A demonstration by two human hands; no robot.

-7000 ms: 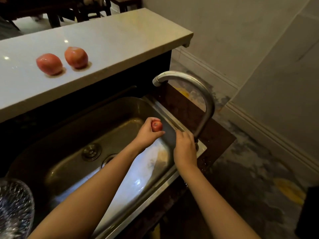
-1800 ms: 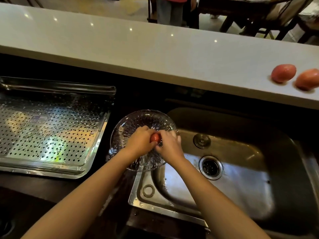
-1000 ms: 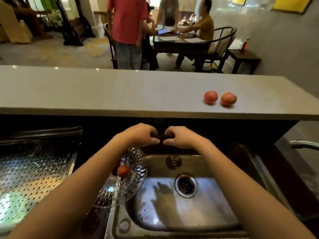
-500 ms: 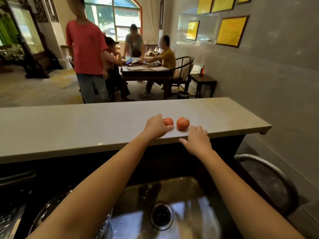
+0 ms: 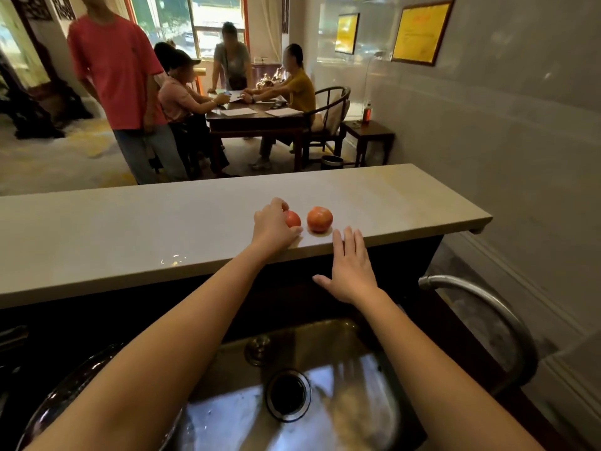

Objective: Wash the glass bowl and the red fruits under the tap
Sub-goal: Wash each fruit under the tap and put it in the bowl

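Observation:
Two red fruits rest on the pale stone counter (image 5: 130, 229). My left hand (image 5: 273, 227) wraps around the left red fruit (image 5: 293, 218), fingers curled over it while it still sits on the counter. The right red fruit (image 5: 319, 219) lies free beside it. My right hand (image 5: 351, 271) hovers open just below and in front of that fruit, fingers spread near the counter edge. The glass bowl (image 5: 55, 398) shows only as a rim at the lower left, mostly hidden under my left forearm.
A steel sink (image 5: 325, 346) with a round drain (image 5: 287, 394) lies below my arms. The curved tap (image 5: 481, 307) arches at the right. Beyond the counter, several people are around a dark wooden table (image 5: 257, 120); a grey wall stands at the right.
My left hand has closed further around the left fruit. My right hand has opened wider and sits slightly lower under the right fruit. The view has tilted down a little.

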